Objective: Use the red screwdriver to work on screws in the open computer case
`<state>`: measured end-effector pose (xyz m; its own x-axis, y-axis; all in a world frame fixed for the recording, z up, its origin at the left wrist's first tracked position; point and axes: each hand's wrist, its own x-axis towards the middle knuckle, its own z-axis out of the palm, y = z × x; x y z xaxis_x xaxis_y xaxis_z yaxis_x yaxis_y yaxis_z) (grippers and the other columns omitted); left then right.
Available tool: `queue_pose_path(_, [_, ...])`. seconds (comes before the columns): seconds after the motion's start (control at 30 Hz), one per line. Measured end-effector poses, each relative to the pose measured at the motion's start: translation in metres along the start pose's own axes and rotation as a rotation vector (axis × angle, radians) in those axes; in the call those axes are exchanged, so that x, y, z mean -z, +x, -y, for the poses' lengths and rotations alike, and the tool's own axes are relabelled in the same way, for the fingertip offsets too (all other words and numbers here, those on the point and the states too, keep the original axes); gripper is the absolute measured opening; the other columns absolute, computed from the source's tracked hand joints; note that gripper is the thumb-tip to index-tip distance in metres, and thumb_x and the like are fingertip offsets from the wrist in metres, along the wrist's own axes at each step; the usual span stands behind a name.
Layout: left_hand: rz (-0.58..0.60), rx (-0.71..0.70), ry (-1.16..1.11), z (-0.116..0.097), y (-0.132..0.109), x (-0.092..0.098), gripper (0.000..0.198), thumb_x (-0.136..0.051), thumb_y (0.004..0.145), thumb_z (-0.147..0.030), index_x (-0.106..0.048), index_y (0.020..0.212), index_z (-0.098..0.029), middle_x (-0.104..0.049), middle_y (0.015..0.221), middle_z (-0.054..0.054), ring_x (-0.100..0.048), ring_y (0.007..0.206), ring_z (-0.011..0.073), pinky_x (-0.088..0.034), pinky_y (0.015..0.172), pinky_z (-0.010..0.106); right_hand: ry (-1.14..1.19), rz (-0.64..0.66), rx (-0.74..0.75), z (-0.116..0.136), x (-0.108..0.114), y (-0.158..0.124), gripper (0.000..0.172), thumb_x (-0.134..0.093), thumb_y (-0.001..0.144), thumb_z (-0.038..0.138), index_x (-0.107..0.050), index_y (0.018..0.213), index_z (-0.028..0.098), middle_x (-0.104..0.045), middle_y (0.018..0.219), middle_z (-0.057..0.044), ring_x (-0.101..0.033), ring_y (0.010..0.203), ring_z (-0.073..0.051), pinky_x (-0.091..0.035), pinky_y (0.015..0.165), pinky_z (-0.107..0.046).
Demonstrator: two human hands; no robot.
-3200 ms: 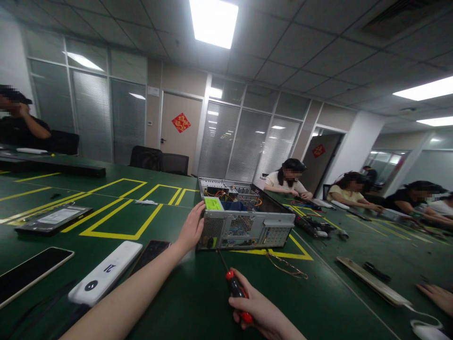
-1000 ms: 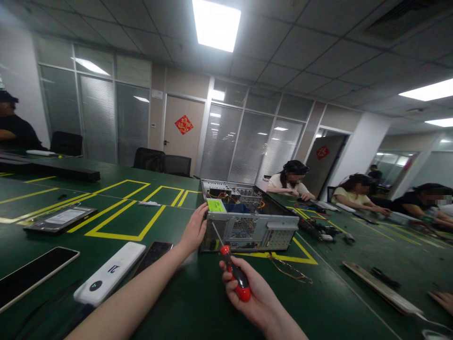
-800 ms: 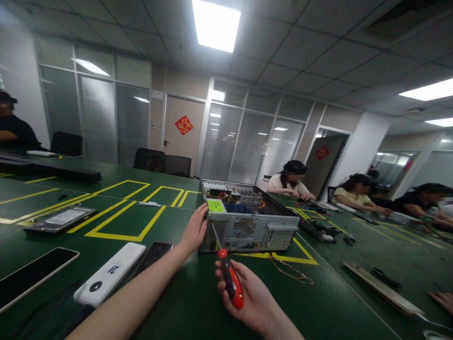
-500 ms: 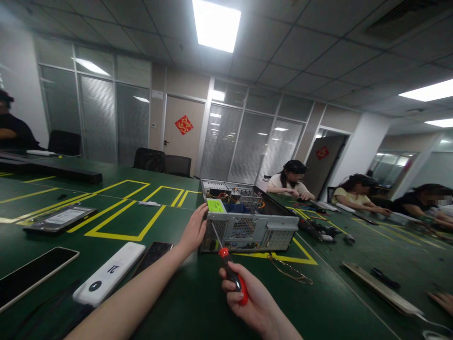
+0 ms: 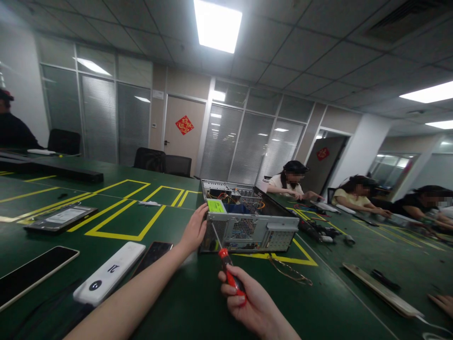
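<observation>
The open computer case sits on the green bench straight ahead of me, its back panel facing me and its upper side uncovered, so that coloured wires show inside. A bright green label lies at its upper left corner, over the part with the mesh panel. I have my left hand laid against that corner, the fingers loosely extended and pinching nothing, the tips next to the label. My right hand is wrapped around the red and black handle of a screwdriver, its fingers curled tight. The shaft slants up to the left in front of the mesh; whether the tip touches the metal, I can't tell. Just right of the case's near edge lies a thin looped thing, too blurred to name for sure, and past the case's right side I see a dark heap of cables. Beyond my left forearm are a dark phone, partly hidden by that arm, a white device marked 21, and a larger phone near the left edge. Farther back, a hard drive lies beside yellow tape. Across the bench to the right, a person in a pale top leans over the surface with arms forward.
</observation>
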<state>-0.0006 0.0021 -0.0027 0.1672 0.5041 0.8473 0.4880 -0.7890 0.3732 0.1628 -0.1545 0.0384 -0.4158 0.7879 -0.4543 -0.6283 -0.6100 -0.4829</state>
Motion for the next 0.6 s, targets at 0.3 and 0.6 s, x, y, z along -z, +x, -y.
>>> queue_pose_path(0.3, [0.006, 0.001, 0.008, -0.0013, 0.0006, 0.0008, 0.042, -0.03, 0.093, -0.024, -0.029, 0.134, -0.019, -0.034, 0.141, 0.011, -0.03, 0.133, 0.0196, -0.027, 0.11, 0.043, -0.028, 0.033, -0.001, -0.0039, -0.0028, 0.0002, 0.034, -0.048, 0.085, 0.041, -0.057, 0.099, 0.011, -0.055, 0.064, -0.001, -0.05, 0.051, -0.008, -0.039, 0.041, -0.015])
queue_pose_path(0.6, [-0.005, -0.012, 0.013, 0.0014, -0.0002, -0.0006, 0.042, -0.029, 0.092, -0.024, -0.029, 0.135, -0.02, -0.034, 0.141, 0.01, -0.031, 0.132, 0.0193, -0.027, 0.11, 0.043, 0.005, -0.057, 0.059, -0.0026, -0.0031, 0.0019, 0.025, -0.051, 0.085, 0.03, -0.053, 0.071, 0.01, -0.051, 0.056, 0.0, -0.043, 0.046, -0.003, -0.034, 0.039, -0.009])
